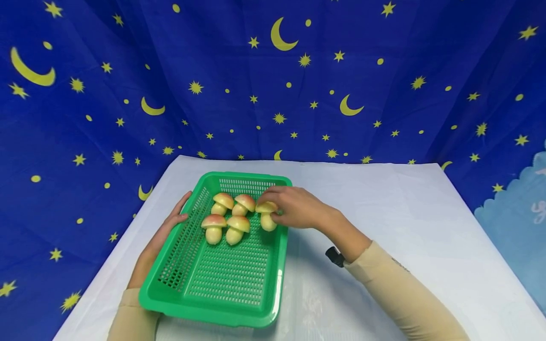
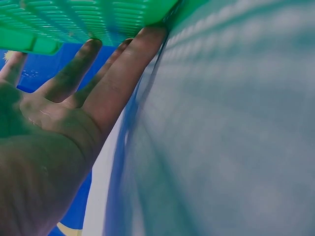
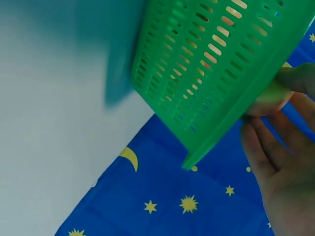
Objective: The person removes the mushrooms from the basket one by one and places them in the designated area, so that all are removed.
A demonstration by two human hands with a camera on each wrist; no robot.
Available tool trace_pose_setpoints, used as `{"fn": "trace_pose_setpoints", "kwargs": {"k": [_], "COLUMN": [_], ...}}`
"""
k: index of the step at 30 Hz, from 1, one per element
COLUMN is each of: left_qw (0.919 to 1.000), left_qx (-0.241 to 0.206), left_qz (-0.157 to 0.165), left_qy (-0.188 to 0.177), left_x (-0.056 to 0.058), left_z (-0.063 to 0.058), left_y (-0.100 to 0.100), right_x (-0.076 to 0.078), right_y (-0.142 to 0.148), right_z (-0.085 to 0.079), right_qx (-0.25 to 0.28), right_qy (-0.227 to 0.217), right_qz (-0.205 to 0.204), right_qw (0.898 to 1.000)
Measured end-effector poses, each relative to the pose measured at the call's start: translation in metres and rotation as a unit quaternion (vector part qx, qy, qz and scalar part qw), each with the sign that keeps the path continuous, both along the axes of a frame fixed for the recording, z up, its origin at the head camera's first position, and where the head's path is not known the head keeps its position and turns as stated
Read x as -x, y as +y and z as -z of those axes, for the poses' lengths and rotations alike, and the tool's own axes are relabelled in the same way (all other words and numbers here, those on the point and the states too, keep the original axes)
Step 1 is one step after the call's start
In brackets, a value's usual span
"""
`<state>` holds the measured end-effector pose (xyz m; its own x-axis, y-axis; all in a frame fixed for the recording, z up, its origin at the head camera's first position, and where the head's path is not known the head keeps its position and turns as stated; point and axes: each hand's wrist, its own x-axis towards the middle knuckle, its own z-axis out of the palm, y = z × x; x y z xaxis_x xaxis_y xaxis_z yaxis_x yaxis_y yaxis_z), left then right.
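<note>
A green slotted plastic basket (image 1: pixel 230 284) holds several toy mushrooms (image 1: pixel 213 222) with yellow-red caps and pale stems, grouped toward its far half. My right hand (image 1: pixel 294 207) reaches over the basket's right rim and pinches the rightmost mushroom (image 1: pixel 268 220) by its cap. In the right wrist view, that mushroom (image 3: pixel 270 101) shows between thumb and fingers just beyond the rim. At the basket's left side is my left hand (image 1: pixel 164 233), fingertips at the rim. The left wrist view shows its fingers (image 2: pixel 115 83) extended straight against the basket's slotted wall.
A white-covered table (image 1: pixel 362 189) lies beneath the basket. Behind it and along the left hangs a blue cloth (image 1: pixel 239 61) with yellow moons and stars. A light blue scalloped panel (image 1: pixel 520 213) stands at the right. A small black device (image 1: pixel 334 257) sits at the right wrist.
</note>
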<state>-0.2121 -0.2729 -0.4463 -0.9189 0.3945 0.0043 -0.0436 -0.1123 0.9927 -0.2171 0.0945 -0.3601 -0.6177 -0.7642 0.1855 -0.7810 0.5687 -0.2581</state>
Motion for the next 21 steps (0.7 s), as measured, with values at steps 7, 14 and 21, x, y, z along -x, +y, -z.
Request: {"fn": "trace_pose_setpoints", "kwargs": {"k": [7,14,21], "left_qw": [0.9996,1.0000,0.9993], "left_qx": [-0.012,-0.004,-0.012], "left_qz": [-0.015,-0.006,-0.021], "left_qy": [0.021,0.004,-0.028], "left_x": [0.004,0.000,0.001], "left_z": [0.002,0.000,-0.002], "left_y": [0.002,0.003,0.005], "right_x": [-0.001,0.000,0.001], "right_y": [0.005,0.011,0.018], "right_z": [-0.005,-0.010,-0.015], "right_qx": [0.033,0.046,0.054], "right_qy": [-0.009,-0.005,0.002], "right_qz": [-0.013,-0.009,-0.006], "right_qw": [0.999,0.999,0.999]}}
